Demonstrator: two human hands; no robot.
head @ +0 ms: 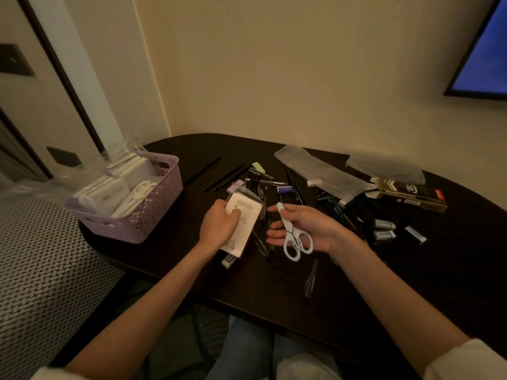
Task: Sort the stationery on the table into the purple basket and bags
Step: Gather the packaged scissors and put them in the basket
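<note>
Table point(356, 283) is dark, lower centre; your left hand point(219, 224) grips a white packet point(244, 223), right hand point(307, 229) holds white scissors point(295, 239), purple basket point(153, 215) at left.

Your left hand point(219, 224) grips a white card pack point(242, 224) above the dark table point(247, 292), while your right hand point(307, 229) holds small white scissors point(295, 239). The purple basket point(137, 212) sits at the left, pens point(262, 185) scattered beyond

Your purple basket point(153, 212), left of the pen pile point(263, 185), holds white packs; clear bags point(318, 171) lie right of it.
</note>
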